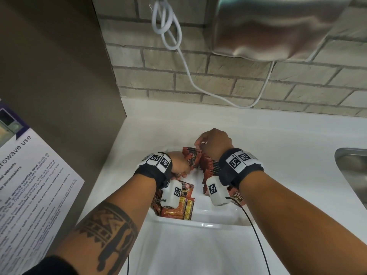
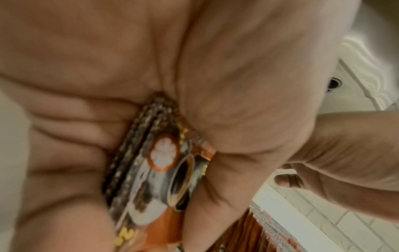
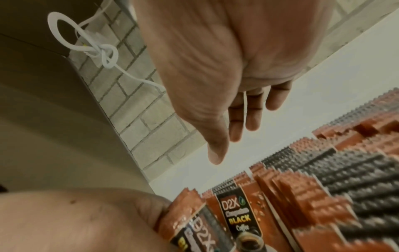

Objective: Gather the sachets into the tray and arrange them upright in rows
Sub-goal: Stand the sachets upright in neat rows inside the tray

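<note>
Orange-brown foil fills the left hand (image 1: 179, 162), whose fingers (image 2: 71, 129) and thumb curl round a small bundle of sachets (image 2: 155, 172), squeezing it flat between them over the left half of the white tray (image 1: 216, 217). In the left wrist view the bundle's long axis runs out along the palm, serrated ends tucked deep into the grip. Fingers of the right hand (image 1: 213, 144) are relaxed and nearly straight in the right wrist view, thumb (image 3: 215, 150) apart from them, gripping nothing, poised above the far end of the standing row (image 1: 211, 165). That row of sachets stands on edge, serrated tops up, running from the tray's far side toward the person along its right half. Loose sachets (image 1: 178, 209) lie flat, faces up, in the near left corner. Around the tray spreads a white counter (image 1: 278, 135), a brick wall behind, a white cable (image 1: 168, 26) hanging down it, a steel sink (image 1: 353, 171) at right.
</note>
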Tool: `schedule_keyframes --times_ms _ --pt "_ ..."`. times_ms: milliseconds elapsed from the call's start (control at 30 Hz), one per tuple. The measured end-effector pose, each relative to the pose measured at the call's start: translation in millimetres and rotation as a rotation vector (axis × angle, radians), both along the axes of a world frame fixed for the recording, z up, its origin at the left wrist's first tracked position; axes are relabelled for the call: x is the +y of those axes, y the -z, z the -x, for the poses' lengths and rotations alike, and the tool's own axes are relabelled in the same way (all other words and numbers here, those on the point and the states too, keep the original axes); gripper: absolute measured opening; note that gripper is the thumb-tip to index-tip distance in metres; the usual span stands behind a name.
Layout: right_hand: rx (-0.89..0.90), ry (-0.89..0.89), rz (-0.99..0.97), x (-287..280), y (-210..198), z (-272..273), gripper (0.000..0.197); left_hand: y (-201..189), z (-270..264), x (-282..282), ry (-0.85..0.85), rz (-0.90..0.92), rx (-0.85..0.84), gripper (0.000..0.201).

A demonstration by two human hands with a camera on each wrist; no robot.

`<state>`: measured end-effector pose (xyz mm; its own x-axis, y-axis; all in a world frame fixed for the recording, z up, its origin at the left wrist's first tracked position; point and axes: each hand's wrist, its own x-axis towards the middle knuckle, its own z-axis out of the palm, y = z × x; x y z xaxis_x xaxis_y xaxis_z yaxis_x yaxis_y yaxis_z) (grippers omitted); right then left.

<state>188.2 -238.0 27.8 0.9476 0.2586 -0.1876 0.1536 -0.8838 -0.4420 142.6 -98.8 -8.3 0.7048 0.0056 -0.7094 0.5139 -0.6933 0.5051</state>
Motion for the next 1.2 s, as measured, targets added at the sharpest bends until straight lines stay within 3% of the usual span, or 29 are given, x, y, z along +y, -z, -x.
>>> schedule_keyframes --times_ms 67,167,233,300,433,533,633,733,867,1067,1200 --pt "0.003 -0.02 -0.049 -3.0 -1.9 -1.2 0.029 -2.5 1.3 2.1 -0.002 0.025 -0.01 0.005" --pt "0.061 -0.108 -0.114 -8.5 -5.7 -0.3 0.023 -5.2 2.2 11.8 -0.082 0.124 -0.05 0.017" --pt "0.102 -0.158 -0.147 -11.4 -10.2 4.7 0.011 -8.3 4.5 18.9 -0.186 0.274 -0.12 0.022" --pt "0.09 -0.184 -0.173 -12.7 -11.7 7.3 0.013 -12.3 7.6 22.6 -0.281 0.469 -0.197 0.024" --pt "0.054 -0.087 -0.337 -12.3 -14.1 5.6 0.008 -20.0 14.4 23.9 -0.328 0.602 -0.315 0.03" --pt "0.024 -0.025 -0.429 -14.5 -20.2 1.3 0.004 -26.0 16.6 27.3 -0.351 0.461 -0.312 0.029" --pt "-0.039 -0.039 -0.326 -15.4 -22.8 -1.2 0.004 -32.2 17.2 31.9 -0.314 0.17 -0.214 0.031" --pt "-0.074 -0.045 -0.168 -11.8 -17.2 -1.6 0.027 -39.1 20.3 27.0 -0.2 -0.012 -0.156 0.018" --pt "-0.069 -0.11 0.107 -2.8 -10.0 6.1 0.032 -39.9 23.1 10.4 -0.014 -0.072 -0.084 0.009" --pt "-0.086 -0.095 0.126 -5.1 -11.4 7.5 0.025 -45.6 19.1 4.0 0.138 -0.415 -0.186 0.008" --pt "-0.071 -0.086 0.103 -4.3 -11.6 4.8 0.023 -50.5 14.3 0.6 0.273 -0.391 -0.111 0.023"
